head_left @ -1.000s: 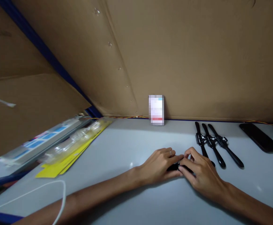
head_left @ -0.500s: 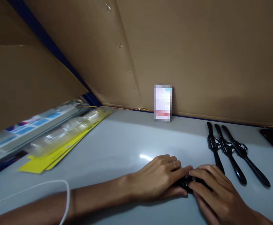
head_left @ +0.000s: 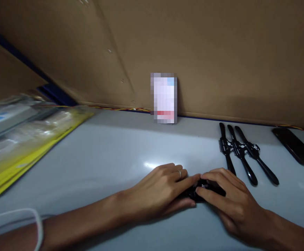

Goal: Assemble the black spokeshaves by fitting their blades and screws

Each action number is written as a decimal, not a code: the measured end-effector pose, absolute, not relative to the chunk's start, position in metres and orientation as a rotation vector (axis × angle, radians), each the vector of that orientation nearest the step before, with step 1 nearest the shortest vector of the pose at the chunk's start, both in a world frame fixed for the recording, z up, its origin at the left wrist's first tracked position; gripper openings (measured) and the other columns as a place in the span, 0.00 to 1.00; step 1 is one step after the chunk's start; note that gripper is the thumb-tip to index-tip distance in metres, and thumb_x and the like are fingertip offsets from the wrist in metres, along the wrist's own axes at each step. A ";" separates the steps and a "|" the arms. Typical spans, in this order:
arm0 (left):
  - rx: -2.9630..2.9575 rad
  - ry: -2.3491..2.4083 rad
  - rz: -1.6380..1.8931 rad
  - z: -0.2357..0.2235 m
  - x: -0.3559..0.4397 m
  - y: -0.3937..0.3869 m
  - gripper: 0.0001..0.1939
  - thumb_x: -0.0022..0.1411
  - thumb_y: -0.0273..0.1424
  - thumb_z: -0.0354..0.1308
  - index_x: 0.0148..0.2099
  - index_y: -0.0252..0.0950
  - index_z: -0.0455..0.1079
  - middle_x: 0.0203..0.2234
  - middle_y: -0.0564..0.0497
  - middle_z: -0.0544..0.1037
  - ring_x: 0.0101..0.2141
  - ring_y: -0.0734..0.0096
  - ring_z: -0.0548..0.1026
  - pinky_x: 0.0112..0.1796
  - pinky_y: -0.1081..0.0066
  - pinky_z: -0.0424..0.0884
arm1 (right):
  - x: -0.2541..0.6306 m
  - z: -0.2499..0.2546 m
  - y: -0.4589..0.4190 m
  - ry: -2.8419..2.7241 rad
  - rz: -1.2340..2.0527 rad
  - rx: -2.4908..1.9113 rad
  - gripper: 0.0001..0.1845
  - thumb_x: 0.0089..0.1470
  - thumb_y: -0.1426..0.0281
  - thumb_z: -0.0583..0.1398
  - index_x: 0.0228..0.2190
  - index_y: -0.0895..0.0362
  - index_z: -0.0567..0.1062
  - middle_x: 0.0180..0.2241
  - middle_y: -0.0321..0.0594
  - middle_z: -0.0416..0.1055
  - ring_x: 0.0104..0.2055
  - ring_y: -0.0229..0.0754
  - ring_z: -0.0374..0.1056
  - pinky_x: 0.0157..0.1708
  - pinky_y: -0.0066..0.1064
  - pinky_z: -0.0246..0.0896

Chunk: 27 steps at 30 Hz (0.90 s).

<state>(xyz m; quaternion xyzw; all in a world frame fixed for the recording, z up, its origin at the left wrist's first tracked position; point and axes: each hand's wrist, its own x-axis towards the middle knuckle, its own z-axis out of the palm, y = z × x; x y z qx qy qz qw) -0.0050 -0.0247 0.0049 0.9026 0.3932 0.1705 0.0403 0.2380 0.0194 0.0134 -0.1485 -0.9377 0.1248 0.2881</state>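
Observation:
A black spokeshave (head_left: 214,189) lies low over the grey table between my hands, mostly covered by them. My left hand (head_left: 164,188), with a ring on one finger, is closed round its left part, index finger along the top and thumb at the near side. From the right, my right hand (head_left: 232,205) pinches at the tool's middle with its fingertips; what small part they touch there is hidden. Beyond my right hand, three more black spokeshaves (head_left: 225,148), (head_left: 242,153), (head_left: 257,157) lie side by side, handles pointing away and toward me.
Against the brown back panel (head_left: 206,52) leans a blurred-out upright phone-like screen (head_left: 164,99). A dark phone (head_left: 295,146) lies at the right. Yellow sheets (head_left: 37,157) and clear plastic packaging (head_left: 31,132) lie at the left. A white cable (head_left: 38,223) crosses my left forearm.
The view has swung a little right and down, so everything sits further left and higher. My right hand's fingers have parted slightly over the spokeshave; the left keeps its hold.

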 end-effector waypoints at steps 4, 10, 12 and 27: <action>2.763 1.201 0.527 0.004 -0.006 -0.025 0.23 0.77 0.46 0.45 0.62 0.35 0.65 0.32 0.49 0.77 0.29 0.64 0.74 0.31 0.64 0.71 | 0.239 0.018 0.019 -2.540 0.355 -0.362 0.16 0.56 0.82 0.55 0.40 0.57 0.78 0.49 0.53 0.74 0.50 0.50 0.70 0.45 0.45 0.74; 2.810 1.207 0.522 0.006 -0.006 -0.026 0.23 0.77 0.44 0.45 0.63 0.33 0.64 0.34 0.48 0.78 0.31 0.65 0.75 0.32 0.65 0.71 | 0.238 0.014 0.017 -2.460 0.291 -0.433 0.09 0.57 0.81 0.58 0.34 0.61 0.78 0.46 0.55 0.73 0.49 0.51 0.69 0.45 0.45 0.72; 2.790 1.216 0.516 0.006 -0.006 -0.026 0.23 0.77 0.44 0.46 0.63 0.34 0.64 0.35 0.48 0.78 0.31 0.65 0.75 0.33 0.66 0.71 | 0.237 0.014 0.017 -2.447 0.276 -0.450 0.07 0.58 0.81 0.59 0.33 0.62 0.77 0.46 0.55 0.73 0.48 0.50 0.69 0.45 0.44 0.71; 2.814 1.203 0.545 0.006 -0.006 -0.026 0.21 0.77 0.40 0.49 0.63 0.33 0.62 0.35 0.49 0.78 0.31 0.65 0.76 0.33 0.66 0.72 | 0.238 0.011 0.023 -2.442 0.452 -0.527 0.11 0.63 0.82 0.56 0.43 0.59 0.76 0.37 0.44 0.74 0.39 0.42 0.68 0.38 0.37 0.67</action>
